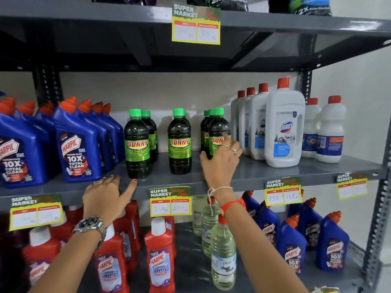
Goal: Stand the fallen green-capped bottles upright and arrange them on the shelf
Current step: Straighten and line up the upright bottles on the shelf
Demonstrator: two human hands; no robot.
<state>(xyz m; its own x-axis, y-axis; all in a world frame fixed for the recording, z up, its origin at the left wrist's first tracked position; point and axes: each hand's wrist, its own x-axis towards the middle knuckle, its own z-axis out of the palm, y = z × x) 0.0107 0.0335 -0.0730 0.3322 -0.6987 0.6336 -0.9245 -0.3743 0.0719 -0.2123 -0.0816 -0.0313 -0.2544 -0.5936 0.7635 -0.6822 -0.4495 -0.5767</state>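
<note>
I think I am at the last part of the work. All the green-capped bottles that I can see are upright on the middle shelf (275, 172), in three short rows going to the back; none is lying down in my view. My right hand (222, 157) is around the lower part of the front bottle of the right row (218, 132): the thumb is on its left side and the fingers reach over its label, so the hand is clamped on it, but how firmly I cannot say. My left hand (105, 193) holds nothing. It rests with the fingers spread on the front edge of the shelf, just below the left row (136, 144).

The next move, in my opinion, is small. This bottle should come in line with the front of the middle row (179, 142), with the label to the front, and without pushing the bottles behind it or the white Domex bottles (284, 127) just beside it on the right.

The green labels say SUNNY in red letters. To the left stand blue Harpic bottles (78, 144) with "10X TOTAL CLEAN". The price card (170, 201) under the shelf says SUPER MARKET, with 160 and 100 written by hand; another card (283, 193) to the right shows 333 and 165. On the shelf below are red bottles (159, 256) marked HARPIC BATHROOM CLEANER and clear bottles whose label I cannot read completely.
</note>
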